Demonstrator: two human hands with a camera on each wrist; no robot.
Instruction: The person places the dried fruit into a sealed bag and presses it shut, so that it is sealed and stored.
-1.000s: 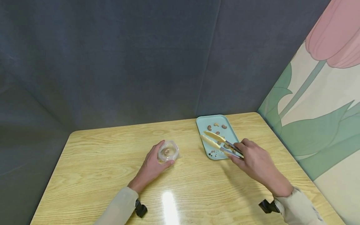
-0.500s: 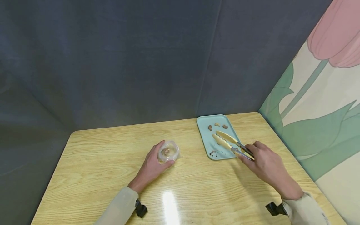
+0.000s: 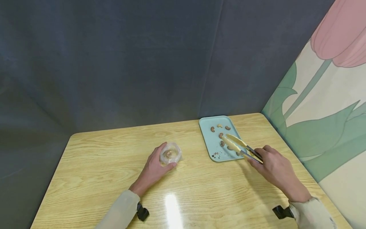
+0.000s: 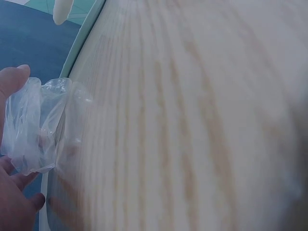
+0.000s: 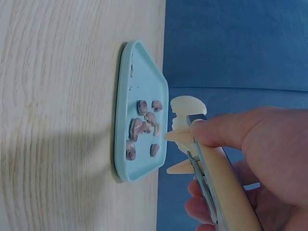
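My left hand (image 3: 154, 168) curls its thumb and fingers round the sides of a clear plastic bag (image 3: 176, 150), which stands open-topped on the table. A small brownish piece (image 3: 169, 154) shows at its bottom. In the left wrist view the bag (image 4: 29, 125) looks crinkled between thumb and fingers. My right hand (image 3: 277, 168) grips metal tongs with pale yellow tips (image 3: 232, 146), held above the blue tray (image 3: 206, 136). The tips stand apart, and I see nothing between them. Several brown, cashew-shaped nuts (image 3: 212, 129) and one paler one (image 3: 219, 126) lie on the tray, some partly hidden behind the tongs.
Dark crumbs (image 3: 215, 155) lie at the tray's near left corner. The wooden table (image 3: 100, 165) ends at a dark curtain (image 3: 137, 63) behind and a wall with a tulip print (image 3: 323, 133) on the right.
My right hand and the tongs have moved right across the tray, uncovering several nuts that were behind the tips. The left hand and the bag have stayed put.
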